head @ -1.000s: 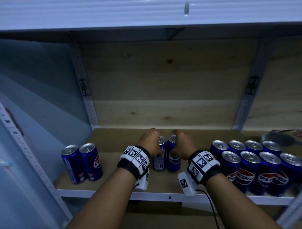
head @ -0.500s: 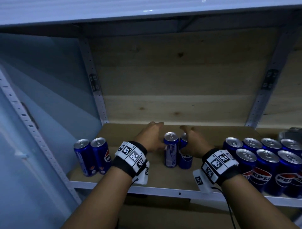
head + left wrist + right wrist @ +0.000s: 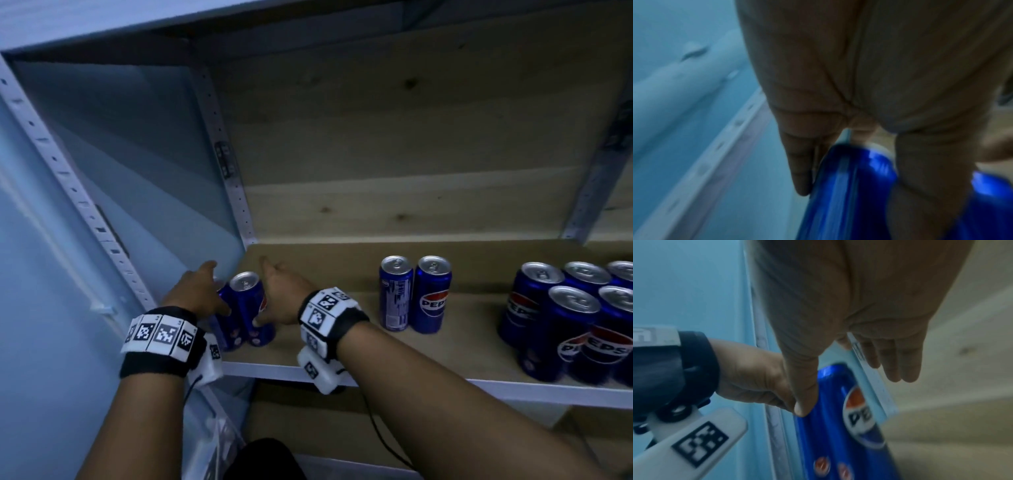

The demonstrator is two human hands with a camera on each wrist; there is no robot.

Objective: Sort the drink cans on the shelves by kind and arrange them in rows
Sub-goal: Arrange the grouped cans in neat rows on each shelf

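Both hands have shifted from the middle pair of cans to the pair at the shelf's left end, and the head camera has swung left with them.

Left-end pair: two blue Pepsi cans, upright and touching, near the front edge of the shelf board [image 3: 479, 363] beside the left upright. The left can [image 3: 846, 191] is largely hidden in the head view; the right can [image 3: 251, 308] shows its silver top.

Left hand [image 3: 197, 291]: fingers straight, laid along the outer side of the left can, thumb down between the two cans. It is spread, not clamped.

Right hand [image 3: 284, 294]: fingers extended toward the back of the shelf, apart from the can; the thumb tip [image 3: 803, 408] touches the right can's side. This hand is also spread, not clamped.

Middle pair: two upright blue cans, touching. One [image 3: 395, 294] shows a label panel of small print, the other [image 3: 433, 294] the Pepsi logo. Both stand free of the hands.

Right group: at least five blue Pepsi cans [image 3: 572, 329] packed together in rows, cut off by the frame edge.

Each wrist carries one band of black-and-white markers [image 3: 161, 334].
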